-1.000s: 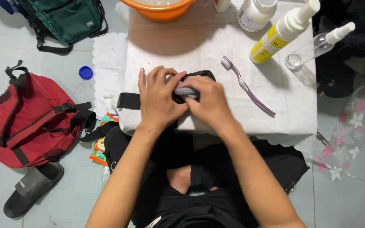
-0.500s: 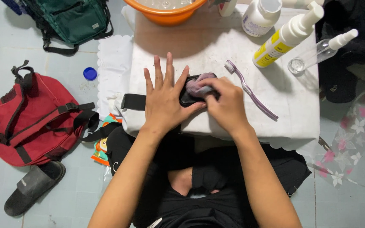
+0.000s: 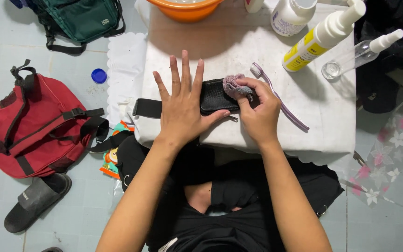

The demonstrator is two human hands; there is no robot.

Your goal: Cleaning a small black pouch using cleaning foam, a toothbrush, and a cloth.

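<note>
Item: black padded strap (image 3: 216, 95), lying on our white-covered table (image 3: 304, 98). Left hand (image 3: 181, 109) now pressed flat, fingers spread, no grip. Right hand (image 3: 259, 109) grip pinches a grey-purple cloth (image 3: 233, 85), shifted since a moment ago to the strap's right end; wiping looks mid-course.

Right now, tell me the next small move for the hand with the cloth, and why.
Probably draw the grey cloth leftward along the black strap. The right hand pinches the cloth at the strap's right end, by the purple toothbrush, while the left hand lies flat with fingers spread, pinning the strap to the white-covered table. The stretch between the hands is exposed.
</note>
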